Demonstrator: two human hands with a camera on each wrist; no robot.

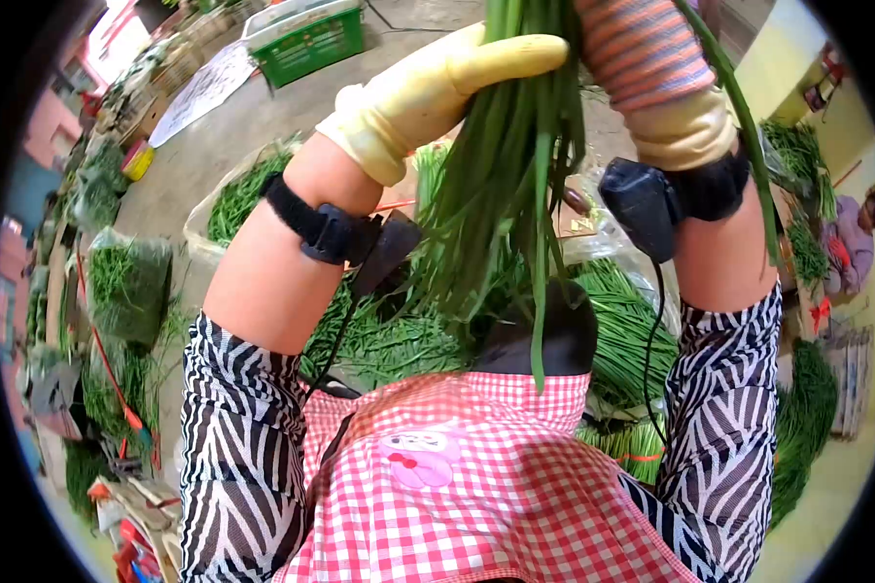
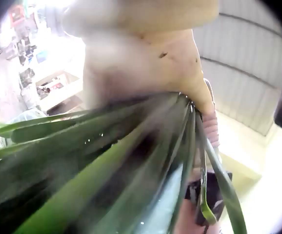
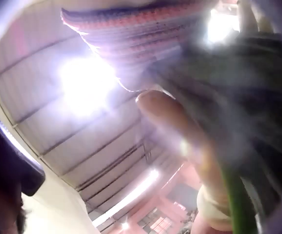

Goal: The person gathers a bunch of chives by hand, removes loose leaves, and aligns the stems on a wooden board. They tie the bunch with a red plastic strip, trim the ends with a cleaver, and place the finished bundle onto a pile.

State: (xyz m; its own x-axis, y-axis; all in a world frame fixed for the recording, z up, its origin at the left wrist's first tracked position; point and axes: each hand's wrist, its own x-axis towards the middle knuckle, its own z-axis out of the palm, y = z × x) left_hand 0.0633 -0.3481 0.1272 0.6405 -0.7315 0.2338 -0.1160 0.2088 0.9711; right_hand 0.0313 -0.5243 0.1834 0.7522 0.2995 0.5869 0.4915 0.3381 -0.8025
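A thick bunch of garlic chives (image 1: 515, 146), long, flat and green, hangs leaf ends down in front of the chest. My left hand (image 1: 457, 83), in a yellow rubber glove, grips it near the top, thumb across the front. In the left wrist view the chives (image 2: 116, 165) fan out below that hand, with wet drops on them. The right hand (image 1: 648, 49) is at the bunch's other side, a striped knitted glove over a yellow cuff. Its fingers run out of the head view, and I cannot tell how they lie. One long leaf hangs down outside the right forearm.
Loose chives (image 1: 389, 335) lie heaped below, beside the knees. Banded bundles (image 1: 642, 447) sit at the lower right. A plastic bag of greens (image 1: 126, 282) stands to the left, a green crate (image 1: 306, 49) farther back. Another person (image 1: 851, 243) sits at the far right.
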